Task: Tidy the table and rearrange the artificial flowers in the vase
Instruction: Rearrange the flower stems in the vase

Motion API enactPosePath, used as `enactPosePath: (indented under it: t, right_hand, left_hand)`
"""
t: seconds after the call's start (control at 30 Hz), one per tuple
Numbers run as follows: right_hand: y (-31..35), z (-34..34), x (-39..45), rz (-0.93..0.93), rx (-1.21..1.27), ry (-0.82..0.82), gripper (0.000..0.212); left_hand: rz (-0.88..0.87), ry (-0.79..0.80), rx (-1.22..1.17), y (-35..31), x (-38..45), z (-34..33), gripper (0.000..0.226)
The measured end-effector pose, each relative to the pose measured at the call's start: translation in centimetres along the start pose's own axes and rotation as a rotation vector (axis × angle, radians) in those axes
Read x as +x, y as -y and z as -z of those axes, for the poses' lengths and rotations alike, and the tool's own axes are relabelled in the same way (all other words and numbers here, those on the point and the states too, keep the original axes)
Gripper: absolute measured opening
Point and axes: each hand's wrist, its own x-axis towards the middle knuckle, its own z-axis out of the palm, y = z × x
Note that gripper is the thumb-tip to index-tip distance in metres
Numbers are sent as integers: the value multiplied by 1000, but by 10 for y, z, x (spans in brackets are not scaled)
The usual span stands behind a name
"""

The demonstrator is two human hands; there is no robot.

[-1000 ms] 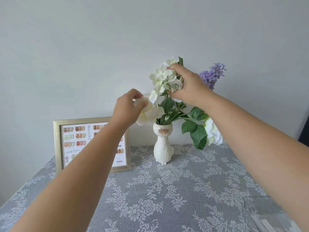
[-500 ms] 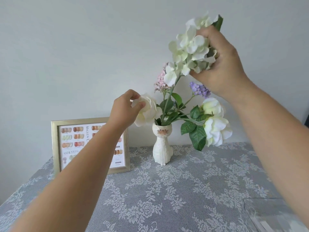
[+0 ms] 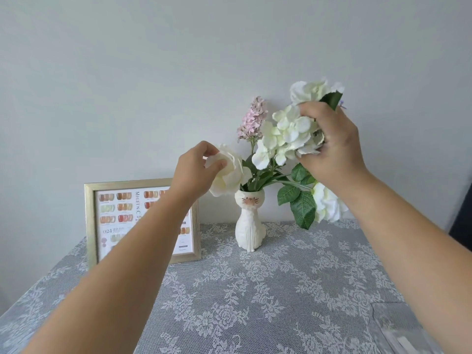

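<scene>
My right hand [image 3: 334,146] is clenched on the hydrangea [image 3: 286,134], up and right of the vase [image 3: 249,221]; its stem slants down-left toward the mouth; my left hand [image 3: 194,172] pinches the rose [image 3: 229,172] beside it.

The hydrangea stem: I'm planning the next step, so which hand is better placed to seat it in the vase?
Right. The right hand is closed on the white hydrangea above the cat vase; the left hand is pinching the white rose.

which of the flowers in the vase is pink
The tall lilac-like spike rising behind the vase, untouched between both hands; the other blooms showing are white.
</scene>
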Motion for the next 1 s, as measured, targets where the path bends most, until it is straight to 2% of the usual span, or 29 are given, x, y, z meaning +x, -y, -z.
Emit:
enactPosePath:
  t: [0.13, 0.37, 0.47, 0.53, 0.6, 0.67, 0.73, 0.87, 0.93, 1.0]
  right_hand:
    - [-1, -3, -6, -26, -2, -22, 63]
    - [-6, -19, -6, -278, 133, 202, 60]
    - [-9, -28, -5, -313, 205, 263, 75]
    - [-7, -34, -7, -331, 294, 199, 92]
    - [-4, -44, -12, -408, 396, 23, 101]
    - [-2, -57, -20, -512, 517, -149, 106]
    - [2, -69, -26, -643, 558, -242, 101]
    - [12, -88, -29, -865, 591, -258, 56]
    - [14, -97, -28, -928, 721, -256, 63]
    - [16, -103, -30, -964, 720, -148, 67]
  left_hand:
    - [6, 3, -3, 1, -1, -1, 17]
    - [10, 6, -4, 1, -1, -2, 16]
    - [8, -8, -4, 1, -2, -3, 17]
    - [6, -29, -4, 1, -4, -5, 18]
    - [10, -51, -17, 0, -8, -8, 18]
    - [18, -63, -37, 0, -12, -12, 19]
    - [26, -66, -45, 0, -15, -15, 19]
    - [17, -66, -53, 0, -17, -16, 14]
    - [7, -69, -46, 0, -17, -14, 10]
    - [19, -61, -35, 3, -16, -14, 6]
